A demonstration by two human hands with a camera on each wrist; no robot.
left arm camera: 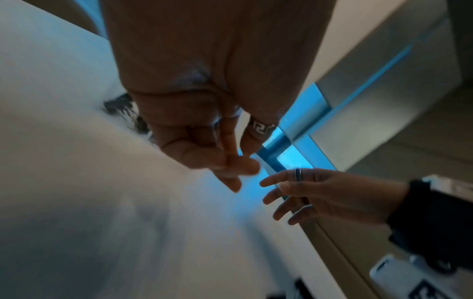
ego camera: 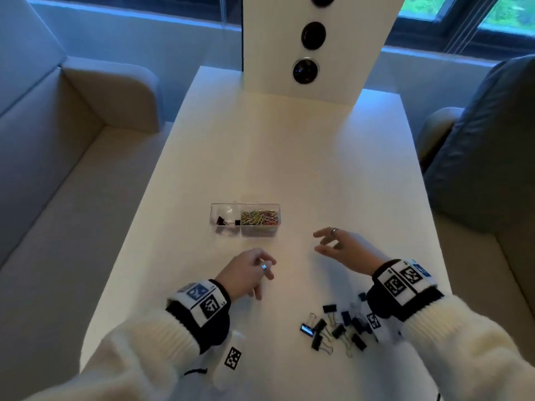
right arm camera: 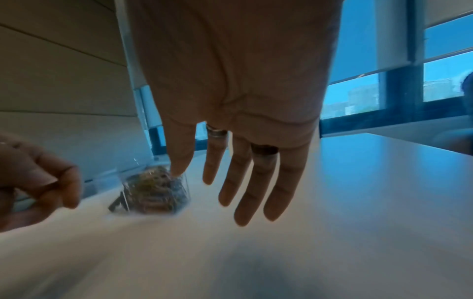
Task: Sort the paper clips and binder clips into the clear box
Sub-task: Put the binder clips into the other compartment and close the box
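The clear box (ego camera: 231, 208) stands mid-table with two compartments. Its left one holds a black binder clip (ego camera: 221, 220); its right one is full of coloured paper clips (ego camera: 259, 217). A pile of black binder clips (ego camera: 337, 328) lies near the front edge, partly under my right wrist. My left hand (ego camera: 267, 270) hovers in front of the box with loosely curled fingers and nothing visible in them. My right hand (ego camera: 317, 242) hangs to the right of the box, fingers spread and empty. The right wrist view shows these straight fingers (right arm camera: 243, 202) and the blurred box (right arm camera: 156, 194) beyond them.
A white upright panel (ego camera: 275, 68) with black round discs stands at the table's far end. A pale sofa (ego camera: 58, 140) runs along the left and a dark padded seat (ego camera: 492, 140) is on the right. A printed marker tag (ego camera: 233, 358) lies by my left sleeve.
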